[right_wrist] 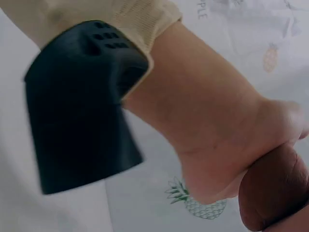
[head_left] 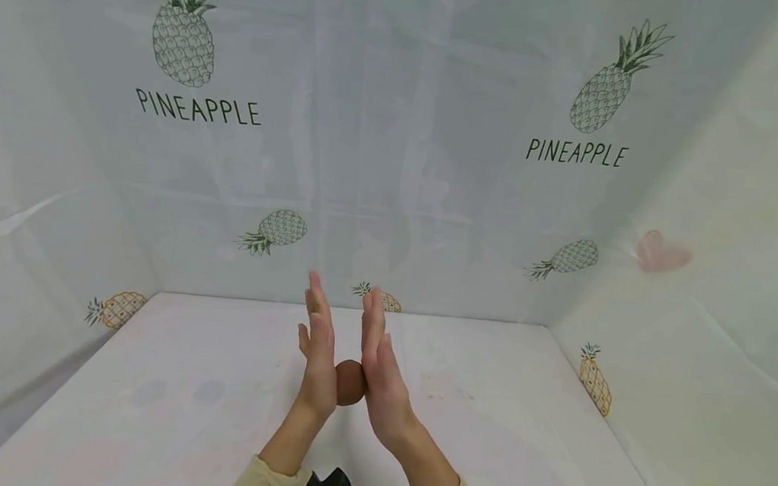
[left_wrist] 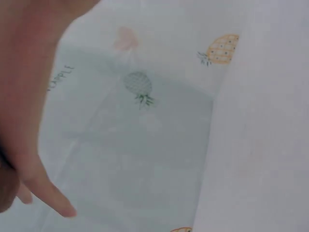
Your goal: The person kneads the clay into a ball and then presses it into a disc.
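Between the two palms, low in the middle of the head view, a small brown ball (head_left: 350,382) is pressed. The left hand (head_left: 318,357) is held at the ball's 9 o'clock and the right hand (head_left: 381,369) at its 3 o'clock, and both are seen touching it. The ball sits down by the heels of the palms, well below the fingertips. The fingers (head_left: 315,298) of the left hand are held straight and close together, pointing to 12 o'clock, and the fingers of the right hand are held the same way. A thin gap is left between the two sets of fingers above the ball. The hands are held up over the white desk (head_left: 485,427), but how high cannot be told.

Most of the ball is hidden by the palms in the head view, so only a thin brown strip is seen. The sleeves (head_left: 260,484) are cut off at the bottom edge.

In the right wrist view the ball (right_wrist: 275,191) is shown big and close at 4 o'clock, pressed under the heel of a hand, with a black wrist strap (right_wrist: 82,101) at 9 o'clock. No fingers can be seen there. In the left wrist view the ball cannot be made out clearly; a blurry hand (left_wrist: 29,96) fills the 9 o'clock side. The pineapple curtain (left_wrist: 140,87) is seen behind it.
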Motion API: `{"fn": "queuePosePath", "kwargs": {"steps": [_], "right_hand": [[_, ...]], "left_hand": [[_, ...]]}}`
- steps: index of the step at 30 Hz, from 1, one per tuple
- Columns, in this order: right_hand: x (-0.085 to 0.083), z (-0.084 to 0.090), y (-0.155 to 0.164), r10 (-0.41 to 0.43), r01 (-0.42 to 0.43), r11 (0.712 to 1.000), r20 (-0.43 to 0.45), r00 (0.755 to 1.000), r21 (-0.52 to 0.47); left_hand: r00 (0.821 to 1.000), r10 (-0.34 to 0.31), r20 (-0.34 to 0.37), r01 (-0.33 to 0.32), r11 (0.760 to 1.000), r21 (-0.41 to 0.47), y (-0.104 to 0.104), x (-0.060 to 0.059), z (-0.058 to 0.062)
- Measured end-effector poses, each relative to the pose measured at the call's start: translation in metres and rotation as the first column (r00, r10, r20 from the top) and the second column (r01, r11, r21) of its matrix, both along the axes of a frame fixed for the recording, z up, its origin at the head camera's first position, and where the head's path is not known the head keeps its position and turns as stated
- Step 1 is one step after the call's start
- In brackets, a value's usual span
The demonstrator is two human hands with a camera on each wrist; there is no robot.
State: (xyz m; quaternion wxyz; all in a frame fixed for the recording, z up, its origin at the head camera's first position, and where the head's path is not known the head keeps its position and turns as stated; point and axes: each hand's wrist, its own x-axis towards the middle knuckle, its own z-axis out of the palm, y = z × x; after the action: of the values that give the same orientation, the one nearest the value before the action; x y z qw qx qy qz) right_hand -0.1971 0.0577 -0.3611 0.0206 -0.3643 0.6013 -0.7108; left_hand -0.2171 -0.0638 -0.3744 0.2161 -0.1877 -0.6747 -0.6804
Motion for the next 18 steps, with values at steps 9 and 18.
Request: {"fn": "queuePosePath", "kwargs": {"steps": [9, 18], "right_hand": [[-0.006, 0.007, 0.010, -0.019, 0.007, 0.994, -0.103, 0.995, -0.112], [-0.021, 0.011, 0.026, -0.194, 0.163, 0.968, -0.161, 0.968, -0.189]], "left_hand": [[0.995, -0.097, 0.002, 0.097, 0.994, -0.050, 0.016, 0.004, -0.009], [0.945, -0.321, -0.057, 0.320, 0.947, -0.030, 0.031, 0.023, -0.005]]}}
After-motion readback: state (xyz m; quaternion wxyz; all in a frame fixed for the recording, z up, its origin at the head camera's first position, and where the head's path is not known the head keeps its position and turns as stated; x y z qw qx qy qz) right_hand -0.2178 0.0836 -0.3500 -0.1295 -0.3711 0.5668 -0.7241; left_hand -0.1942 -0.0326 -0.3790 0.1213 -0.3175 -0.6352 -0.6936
